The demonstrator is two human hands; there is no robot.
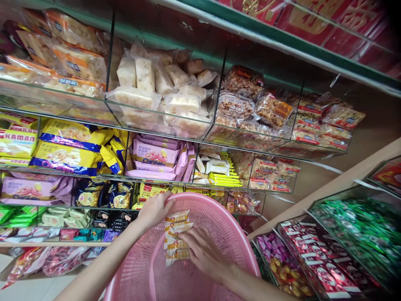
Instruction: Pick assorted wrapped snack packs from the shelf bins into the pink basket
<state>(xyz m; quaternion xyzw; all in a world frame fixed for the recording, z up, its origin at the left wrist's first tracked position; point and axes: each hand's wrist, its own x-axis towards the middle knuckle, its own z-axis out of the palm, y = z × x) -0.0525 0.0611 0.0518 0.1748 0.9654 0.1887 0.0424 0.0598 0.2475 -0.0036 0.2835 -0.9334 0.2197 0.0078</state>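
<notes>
A large pink perforated plastic basket (250, 255) is at the lower middle. My left hand (156, 209) grips its far rim, the fingers closed over the edge. Inside the basket, several small wrapped snacks (177, 238) in white and yellow-brown wrappers lie one above another in a column. My right hand (205, 251) reaches over the basket from the right, its fingertips at the right side of these packets. The fingers are bent and partly blurred, and whether they grip a packet cannot be made out.
Clear-fronted shelves (163, 121) of packaged snacks span the view beyond the basket. Yellow cookie packs (65, 154) and purple packs (156, 152) fill middle compartments. At the lower right are bins with green-wrapped sweets (360, 230) and red-and-white packs (316, 255).
</notes>
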